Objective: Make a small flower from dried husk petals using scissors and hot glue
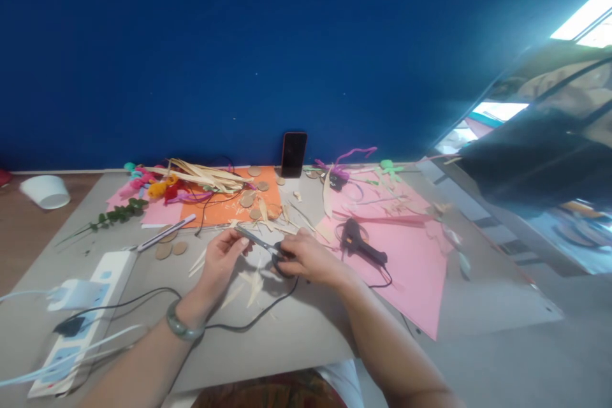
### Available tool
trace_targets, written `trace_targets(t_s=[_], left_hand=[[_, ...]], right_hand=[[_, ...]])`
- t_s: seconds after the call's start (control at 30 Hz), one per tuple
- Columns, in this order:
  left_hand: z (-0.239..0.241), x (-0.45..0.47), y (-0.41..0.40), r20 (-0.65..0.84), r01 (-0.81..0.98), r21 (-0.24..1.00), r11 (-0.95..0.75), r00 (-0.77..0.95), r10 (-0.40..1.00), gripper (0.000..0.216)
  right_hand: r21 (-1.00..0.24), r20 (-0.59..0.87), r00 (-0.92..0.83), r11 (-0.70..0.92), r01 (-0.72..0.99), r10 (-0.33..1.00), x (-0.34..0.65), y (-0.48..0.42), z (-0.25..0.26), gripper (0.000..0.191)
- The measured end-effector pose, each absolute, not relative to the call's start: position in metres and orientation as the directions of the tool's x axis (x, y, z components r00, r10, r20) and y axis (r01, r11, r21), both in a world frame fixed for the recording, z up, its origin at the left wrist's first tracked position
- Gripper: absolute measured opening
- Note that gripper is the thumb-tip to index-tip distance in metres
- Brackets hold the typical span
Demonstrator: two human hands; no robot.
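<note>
My right hand point(306, 258) grips a pair of scissors point(258, 239) by the dark handles, and the grey blades point up and to the left. At the tips of those blades is my left hand point(225, 256), its thumb and fingers pinched together. Whatever lies in that pinch is too small to make out. Below the blades, pale dry husk scraps point(255, 284) are scattered on the grey board. A black cord point(253, 325) runs over the board under my wrists.
A glue gun point(361, 245) rests on pink sheets point(415, 274) at right. Husk strips point(205, 175) lie on orange paper point(268, 188). A phone point(293, 154) leans against the blue wall. At left are a power strip point(108, 274), a pen point(167, 233), a green sprig point(117, 213) and a white cup point(45, 192).
</note>
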State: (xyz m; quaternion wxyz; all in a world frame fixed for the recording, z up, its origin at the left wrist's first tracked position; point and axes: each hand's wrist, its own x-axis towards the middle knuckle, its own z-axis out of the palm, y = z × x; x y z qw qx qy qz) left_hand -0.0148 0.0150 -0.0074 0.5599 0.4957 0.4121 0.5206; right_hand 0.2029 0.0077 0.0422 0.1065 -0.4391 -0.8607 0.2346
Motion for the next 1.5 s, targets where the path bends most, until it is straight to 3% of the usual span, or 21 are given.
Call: trace_targets(t_s=[0.3, 1.23, 1.5], left_hand=[[-0.004, -0.013, 0.015, 0.065, -0.18, 0.982, -0.061, 0.019, 0.998, 0.016], [-0.002, -0.012, 0.014, 0.051, -0.168, 0.985, -0.045, 0.036, 0.998, 0.016], [-0.002, -0.011, 0.016, 0.03, -0.192, 0.981, -0.024, 0.03, 0.999, 0.017]], right_hand=[[-0.489, -0.027, -0.587, 0.502, 0.714, 0.809, 0.2, 0.009, 0.042, 0.017], [-0.511, 0.006, -0.592, 0.511, 0.691, 0.806, 0.201, 0.01, 0.036, 0.022], [-0.45, 0.036, -0.379, 0.354, 0.82, 0.925, 0.205, 0.011, 0.03, 0.027]])
